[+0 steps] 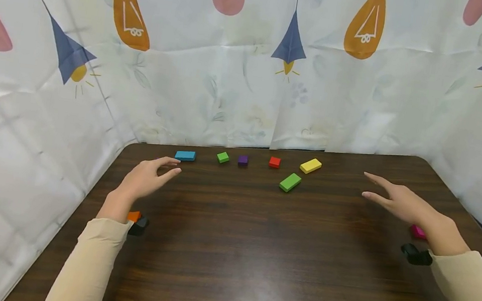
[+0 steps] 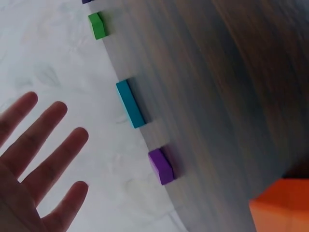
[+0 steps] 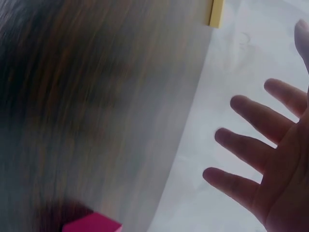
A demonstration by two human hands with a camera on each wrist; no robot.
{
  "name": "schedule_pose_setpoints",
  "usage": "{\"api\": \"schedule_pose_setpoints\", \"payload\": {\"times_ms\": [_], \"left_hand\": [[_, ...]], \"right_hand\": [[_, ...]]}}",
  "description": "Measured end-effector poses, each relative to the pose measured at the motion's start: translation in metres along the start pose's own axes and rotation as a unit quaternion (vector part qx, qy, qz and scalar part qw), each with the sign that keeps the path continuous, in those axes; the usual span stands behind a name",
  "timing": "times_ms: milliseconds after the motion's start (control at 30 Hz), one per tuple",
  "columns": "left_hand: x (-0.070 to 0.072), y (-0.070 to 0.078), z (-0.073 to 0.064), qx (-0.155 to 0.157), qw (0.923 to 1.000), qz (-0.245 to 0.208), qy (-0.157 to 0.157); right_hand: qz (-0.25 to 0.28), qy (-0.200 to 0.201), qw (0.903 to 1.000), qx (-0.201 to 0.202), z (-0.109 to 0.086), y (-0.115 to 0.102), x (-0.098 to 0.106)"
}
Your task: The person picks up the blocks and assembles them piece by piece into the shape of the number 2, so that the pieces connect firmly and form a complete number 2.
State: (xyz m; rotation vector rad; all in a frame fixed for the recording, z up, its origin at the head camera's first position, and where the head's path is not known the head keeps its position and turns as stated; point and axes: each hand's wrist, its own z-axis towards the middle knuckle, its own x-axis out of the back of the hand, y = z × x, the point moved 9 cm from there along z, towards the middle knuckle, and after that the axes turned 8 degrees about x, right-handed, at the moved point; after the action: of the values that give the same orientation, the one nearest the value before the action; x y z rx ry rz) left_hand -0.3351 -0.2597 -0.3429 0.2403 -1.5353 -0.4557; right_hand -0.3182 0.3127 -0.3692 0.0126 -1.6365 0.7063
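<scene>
My left hand [image 1: 143, 178] is held over the table's left side, fingers extended and holding nothing. Nearest its fingertips in the head view is a blue block [image 1: 185, 155]. An orange block [image 1: 134, 216] shows beside the left wrist, partly hidden. In the left wrist view a purple block [image 2: 161, 166] lies near the blue one; the hand covers it in the head view. On the right, my right hand [image 1: 406, 203] hovers with straight, spread fingers and nothing in its grasp. A magenta block [image 1: 418, 232] sits by that wrist, half covered by it.
Along the dark wooden table's [image 1: 255, 252] back edge lie a small green block [image 1: 222, 157], a dark purple block [image 1: 242, 161], a red block [image 1: 274, 162] and a yellow block [image 1: 311, 166]. A longer green block [image 1: 290, 182] lies slightly forward. Printed white cloth [image 1: 238, 95] hangs behind.
</scene>
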Motion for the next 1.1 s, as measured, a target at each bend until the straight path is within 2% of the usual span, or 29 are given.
{"api": "schedule_pose_setpoints", "payload": {"times_ms": [233, 600, 833, 1100], "left_hand": [[0.005, -0.009, -0.01, -0.023, 0.9992, -0.03, -0.011], [0.01, -0.027, -0.027, -0.033, 0.9972, -0.049, -0.045], [0.013, -0.039, -0.036, -0.016, 0.9962, -0.045, -0.073], [0.015, -0.051, -0.044, -0.004, 0.9931, -0.048, -0.107]], "right_hand": [[-0.002, 0.002, 1.0, -0.005, -0.008, 0.009, 0.001], [-0.001, 0.018, 0.9997, 0.015, -0.02, 0.013, 0.006], [-0.015, 0.027, 0.9992, 0.024, -0.028, 0.021, 0.01], [-0.007, 0.024, 0.9993, 0.029, -0.037, 0.031, 0.013]]}}
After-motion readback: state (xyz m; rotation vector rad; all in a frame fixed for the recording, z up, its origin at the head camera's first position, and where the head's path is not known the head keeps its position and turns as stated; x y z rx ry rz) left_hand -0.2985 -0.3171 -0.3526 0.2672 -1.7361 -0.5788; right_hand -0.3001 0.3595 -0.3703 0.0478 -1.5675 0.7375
